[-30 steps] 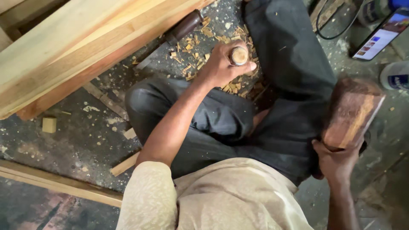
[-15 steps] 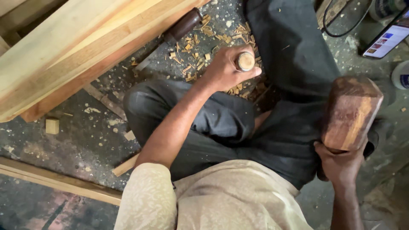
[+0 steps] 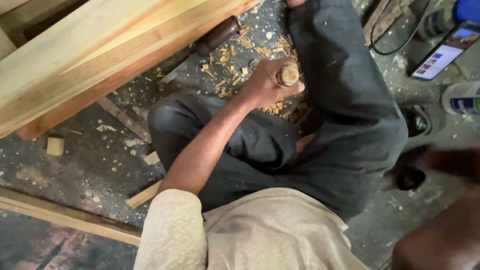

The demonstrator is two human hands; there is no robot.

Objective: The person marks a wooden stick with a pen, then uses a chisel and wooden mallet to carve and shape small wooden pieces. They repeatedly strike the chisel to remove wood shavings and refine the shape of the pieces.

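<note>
My left hand (image 3: 265, 85) is closed around the round wooden handle of a chisel (image 3: 288, 75), held upright over a heap of wood chips (image 3: 235, 75) on the floor between my crossed legs. My right hand (image 3: 437, 240) is a brown blur at the lower right edge. Above it the wooden mallet (image 3: 450, 162) shows only as a reddish motion streak beside my right knee. The chisel's blade is hidden under my left hand.
A thick timber beam (image 3: 100, 65) lies across the upper left, with a dark-handled tool (image 3: 215, 35) beside it. A wood strip (image 3: 65, 217) runs along the lower left. A phone (image 3: 445, 50), a cable, a white bottle (image 3: 462, 97) and a dark shoe (image 3: 420, 120) sit at the right.
The mallet was held up still beside my right knee; now it and my right hand are blurred in fast motion. My left hand stays on the chisel.
</note>
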